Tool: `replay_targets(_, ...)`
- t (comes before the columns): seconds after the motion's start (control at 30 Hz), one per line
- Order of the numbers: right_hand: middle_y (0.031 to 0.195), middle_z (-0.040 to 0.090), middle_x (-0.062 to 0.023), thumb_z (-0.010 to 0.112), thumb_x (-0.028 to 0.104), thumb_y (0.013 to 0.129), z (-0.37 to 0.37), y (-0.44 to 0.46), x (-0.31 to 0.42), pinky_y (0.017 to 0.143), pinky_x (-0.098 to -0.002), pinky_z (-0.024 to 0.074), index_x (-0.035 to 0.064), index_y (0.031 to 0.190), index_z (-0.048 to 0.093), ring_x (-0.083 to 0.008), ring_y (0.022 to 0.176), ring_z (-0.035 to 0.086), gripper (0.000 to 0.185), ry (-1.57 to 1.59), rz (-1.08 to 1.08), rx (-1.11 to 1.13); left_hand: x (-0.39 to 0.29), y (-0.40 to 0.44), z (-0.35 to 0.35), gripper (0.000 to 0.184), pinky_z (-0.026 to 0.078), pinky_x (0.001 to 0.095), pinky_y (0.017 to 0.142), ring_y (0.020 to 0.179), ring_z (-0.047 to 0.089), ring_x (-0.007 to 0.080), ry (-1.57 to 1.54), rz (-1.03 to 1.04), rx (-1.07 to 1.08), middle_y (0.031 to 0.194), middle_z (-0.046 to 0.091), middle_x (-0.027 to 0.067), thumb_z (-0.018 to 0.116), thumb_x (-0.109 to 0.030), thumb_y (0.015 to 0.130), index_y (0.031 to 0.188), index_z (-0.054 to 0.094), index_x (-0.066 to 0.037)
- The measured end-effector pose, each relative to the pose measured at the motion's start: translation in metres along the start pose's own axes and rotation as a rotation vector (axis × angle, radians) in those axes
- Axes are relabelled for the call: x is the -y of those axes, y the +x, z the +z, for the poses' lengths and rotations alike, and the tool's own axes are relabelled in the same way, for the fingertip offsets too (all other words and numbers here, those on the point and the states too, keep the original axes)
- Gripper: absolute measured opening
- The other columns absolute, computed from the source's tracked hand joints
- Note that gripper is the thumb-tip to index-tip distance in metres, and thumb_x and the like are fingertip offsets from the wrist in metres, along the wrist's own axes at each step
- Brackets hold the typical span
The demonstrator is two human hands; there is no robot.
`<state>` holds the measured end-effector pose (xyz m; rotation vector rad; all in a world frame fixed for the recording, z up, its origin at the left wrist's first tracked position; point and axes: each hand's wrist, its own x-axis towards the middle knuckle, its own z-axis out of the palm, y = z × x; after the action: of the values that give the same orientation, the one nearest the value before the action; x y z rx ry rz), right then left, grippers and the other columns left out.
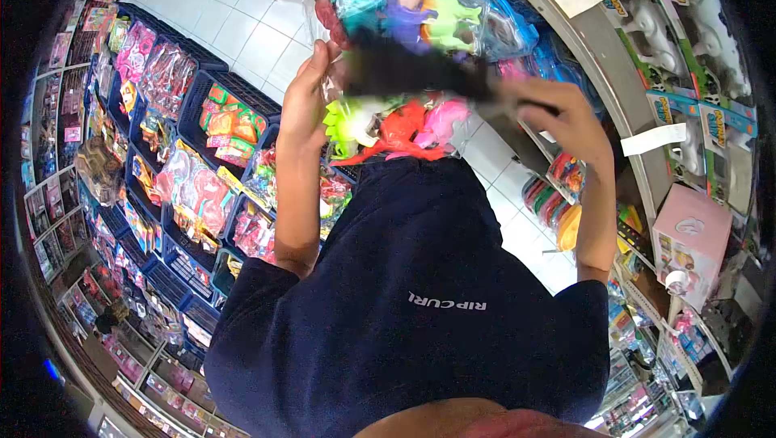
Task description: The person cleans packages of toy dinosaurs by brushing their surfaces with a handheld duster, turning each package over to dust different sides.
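A clear plastic bag [404, 127] of colourful toy figures, teal, purple, red, pink and lime green, hangs upright in front of me. My left hand [311, 94] grips its left edge, thumb up. In my right hand [558, 107] is the thin handle of a dark brush [412, 70], its fingers wrapped round it. The dark head is smeared by motion and lies across the middle of the bag, hiding some of the figures. Whether the bristles touch the plastic cannot be made out.
Blue baskets [187, 127] of packaged toys line the left side. At the right, a metal shelf edge [626, 127] runs beside boxed toys and a pink box [691, 236]. White floor tiles [263, 42] show between the rows.
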<state>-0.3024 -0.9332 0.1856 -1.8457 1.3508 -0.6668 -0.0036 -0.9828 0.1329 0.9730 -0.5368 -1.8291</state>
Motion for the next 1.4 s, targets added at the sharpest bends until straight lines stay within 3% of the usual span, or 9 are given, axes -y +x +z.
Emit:
replay_targets(0.07, 0.094, 0.059, -0.0080, 0.053, 0.008, 0.078, -0.004, -0.001, 0.001, 0.069, -0.0249, 0.0438, 0.0045, 0.109, 0.054, -0.0140, 0.076, 0.055, 0.031, -0.094, -0.036, 0.271, -0.006, -0.006, 0.004, 0.033, 0.043, 0.0216, 0.061, 0.067, 0.054, 0.0092, 0.142, 0.029, -0.053, 0.078, 0.057, 0.0018, 0.041, -0.033, 0.087, 0.095, 0.053, -0.003)
replay_targets(0.23, 0.098, 0.059, -0.0077, 0.054, 0.004, 0.076, -0.003, -0.005, -0.011, 0.069, -0.0235, 0.0428, 0.0047, 0.110, 0.053, -0.0121, 0.082, 0.054, 0.035, 0.057, 0.127, -0.192, -0.006, -0.001, 0.004, 0.034, 0.044, 0.0241, 0.062, 0.068, 0.055, 0.0115, 0.033, 0.006, 0.055, 0.078, 0.058, 0.0047, 0.040, -0.033, 0.088, 0.089, 0.052, -0.002)
replay_targets(0.4, 0.085, 0.058, -0.0056, 0.052, 0.002, 0.078, -0.008, -0.005, -0.021, 0.059, -0.0205, 0.0417, 0.0026, 0.110, 0.053, -0.0080, 0.069, 0.053, 0.033, -0.068, -0.051, -0.343, -0.002, 0.001, 0.012, 0.033, 0.045, 0.0257, 0.062, 0.067, 0.056, 0.0126, 0.027, -0.002, 0.041, 0.079, 0.058, 0.0060, 0.041, -0.033, 0.088, 0.089, 0.052, -0.002)
replay_targets(0.47, 0.079, 0.056, -0.0053, 0.052, 0.001, 0.077, -0.014, -0.012, -0.018, 0.056, -0.0195, 0.0408, 0.0007, 0.110, 0.052, -0.0072, 0.065, 0.052, 0.032, -0.034, 0.137, -0.371, 0.002, 0.001, 0.007, 0.032, 0.045, 0.0258, 0.062, 0.067, 0.056, 0.0127, -0.024, -0.002, 0.071, 0.079, 0.058, 0.0055, 0.041, -0.032, 0.087, 0.089, 0.052, -0.002)
replay_targets(0.57, 0.078, 0.056, -0.0067, 0.053, 0.001, 0.076, -0.021, -0.019, -0.011, 0.055, -0.0199, 0.0421, -0.0004, 0.108, 0.053, -0.0094, 0.066, 0.053, 0.032, 0.245, 0.357, 0.112, -0.002, 0.001, 0.006, 0.031, 0.045, 0.0258, 0.063, 0.067, 0.056, 0.0128, 0.006, 0.012, 0.038, 0.079, 0.058, 0.0053, 0.042, -0.032, 0.087, 0.090, 0.052, -0.003)
replay_targets(0.73, 0.085, 0.056, -0.0086, 0.054, -0.003, 0.071, -0.029, -0.011, -0.013, 0.054, -0.0226, 0.0439, -0.0014, 0.107, 0.053, -0.0135, 0.066, 0.055, 0.035, -0.100, -0.147, -0.042, -0.001, 0.002, -0.001, 0.028, 0.045, 0.0249, 0.064, 0.069, 0.055, 0.0123, -0.013, 0.018, -0.002, 0.077, 0.057, 0.0045, 0.042, -0.031, 0.087, 0.091, 0.051, -0.004)
replay_targets(0.87, 0.082, 0.055, -0.0091, 0.054, 0.001, 0.070, -0.015, -0.013, -0.003, 0.072, -0.0288, 0.0416, 0.0010, 0.106, 0.054, -0.0205, 0.077, 0.054, 0.036, -0.140, -0.012, 0.313, -0.005, 0.001, 0.019, 0.027, 0.045, 0.0244, 0.063, 0.070, 0.055, 0.0119, -0.014, 0.047, -0.017, 0.077, 0.057, 0.0050, 0.042, -0.031, 0.087, 0.089, 0.051, -0.005)
replay_targets(1.23, 0.083, 0.057, -0.0104, 0.053, 0.003, 0.070, -0.006, -0.016, -0.007, 0.068, -0.0294, 0.0402, 0.0040, 0.108, 0.054, -0.0235, 0.072, 0.052, 0.038, 0.002, -0.006, 0.008, -0.006, 0.005, 0.011, 0.029, 0.046, 0.0287, 0.068, 0.075, 0.057, 0.0169, -0.127, -0.021, 0.030, 0.085, 0.058, 0.0077, 0.039, -0.029, 0.089, 0.096, 0.051, -0.004)
replay_targets(1.4, 0.082, 0.057, -0.0109, 0.054, 0.004, 0.070, -0.005, -0.018, -0.013, 0.067, -0.0296, 0.0398, 0.0045, 0.108, 0.055, -0.0240, 0.069, 0.051, 0.038, 0.007, -0.096, 0.256, -0.005, -0.001, 0.007, 0.032, 0.044, 0.0328, 0.079, 0.088, 0.055, 0.0204, -0.309, -0.032, 0.235, 0.101, 0.056, 0.0093, 0.038, -0.027, 0.089, 0.110, 0.045, -0.004)
